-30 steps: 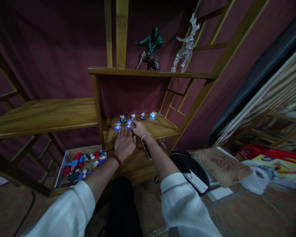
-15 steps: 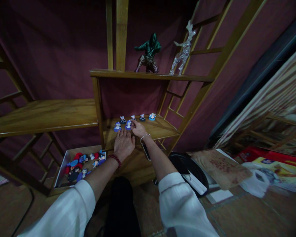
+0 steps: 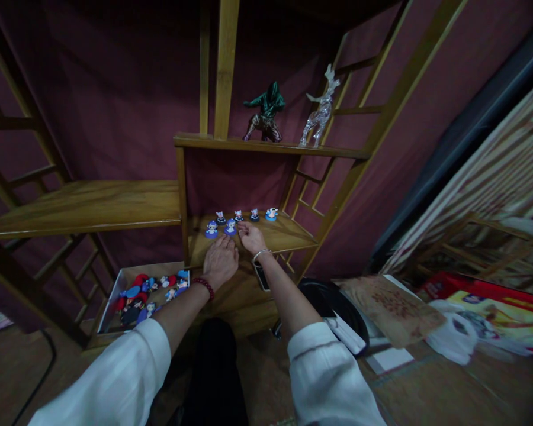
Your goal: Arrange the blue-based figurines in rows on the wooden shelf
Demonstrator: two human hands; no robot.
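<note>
Two small purple-and-white figurines stand at the front of a low wooden shelf: the left figurine [image 3: 211, 229] and the right figurine [image 3: 230, 227]. Behind them is a row of dark-based figurines [image 3: 254, 215], with a blue-based figurine [image 3: 271, 214] at its right end. My left hand [image 3: 221, 258] lies flat at the shelf's front edge, fingers stretched out below the two purple figurines. Just right of the right purple figurine is my right hand [image 3: 251, 238], its fingers apart and nothing in them. A small gap shows between it and that figurine.
An open cardboard box [image 3: 112, 302] full of mixed figurines sits low on the left. On the upper shelf [image 3: 288, 148] stand a green hooded statue [image 3: 269, 112] and a clear deer figure [image 3: 320, 109]. A phone [image 3: 262, 276] lies under my right wrist. Bags and boxes crowd the right floor.
My right hand has let go of the right purple figurine and drawn slightly right. The left hand has pulled back a little toward me. The camera view has shifted somewhat.
</note>
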